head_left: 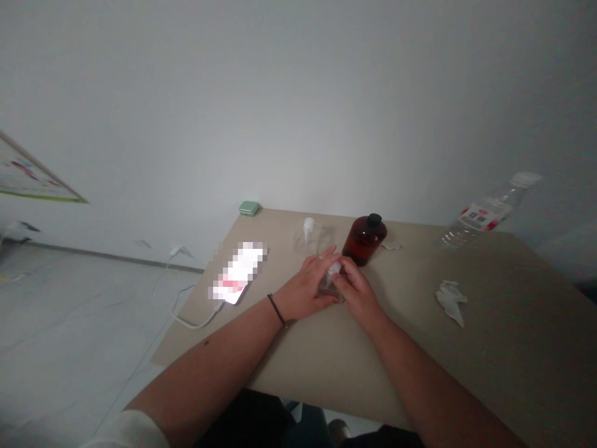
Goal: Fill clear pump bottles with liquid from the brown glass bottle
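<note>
Your left hand [303,292] and right hand [357,294] are closed around the small clear bottle [329,286], and a slip could tip it against the dark amber bottle [364,241] just beyond.

The left hand [305,289] and right hand [357,292] cupped a small clear bottle [332,280], with a dark amber bottle [364,239] just beyond them and a phone [237,274] left of them.

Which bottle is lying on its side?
The clear plastic bottle at the far right, with the red label; the amber bottle stands upright.
</note>
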